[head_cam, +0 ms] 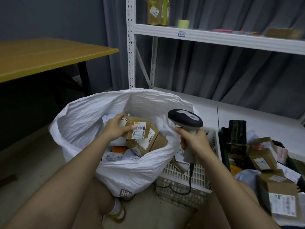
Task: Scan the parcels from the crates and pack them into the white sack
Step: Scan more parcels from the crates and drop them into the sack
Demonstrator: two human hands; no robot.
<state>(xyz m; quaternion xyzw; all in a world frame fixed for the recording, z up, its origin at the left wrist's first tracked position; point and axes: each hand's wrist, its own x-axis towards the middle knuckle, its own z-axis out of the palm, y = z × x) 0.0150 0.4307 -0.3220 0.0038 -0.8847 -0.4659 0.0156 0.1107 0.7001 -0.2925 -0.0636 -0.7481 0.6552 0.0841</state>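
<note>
My bare forearms fill the near edge of the view, both reaching toward the white sack (pixel 115 171), which I'll take as my marker for everything else. My left hand (pixel 113 129) is over the sack's open mouth, thumb and fingers curled round a small cardboard parcel (pixel 140 129) with its white barcode label turned up. My right hand (pixel 193 141) is just right of the sack's rim, wrapped round the handle of the scanner (pixel 184 119), whose dark rounded head leans toward the label.

To do this step well, I judge I should keep my thumb off the barcode, hold the label flat to the scanner's face, and only let go once it has read. Then I should lower the parcel rather than toss it, since the rim is soft and could fold in.

The sack is thin, crinkled woven plastic, slumped and wide-mouthed. Inside lie more brown cartons with stiff corners, an orange packet and pale soft mailers. The scanner is smooth hard plastic with a cable trailing down. To the right of the sack, touching it, stands a white lattice crate (pixel 189 176). Beyond that a dark crate (pixel 224 146) is heaped with boxes and bags. Behind the sack rises a white metal shelf (pixel 214 38), and to its left a wooden table (pixel 49 55).
</note>
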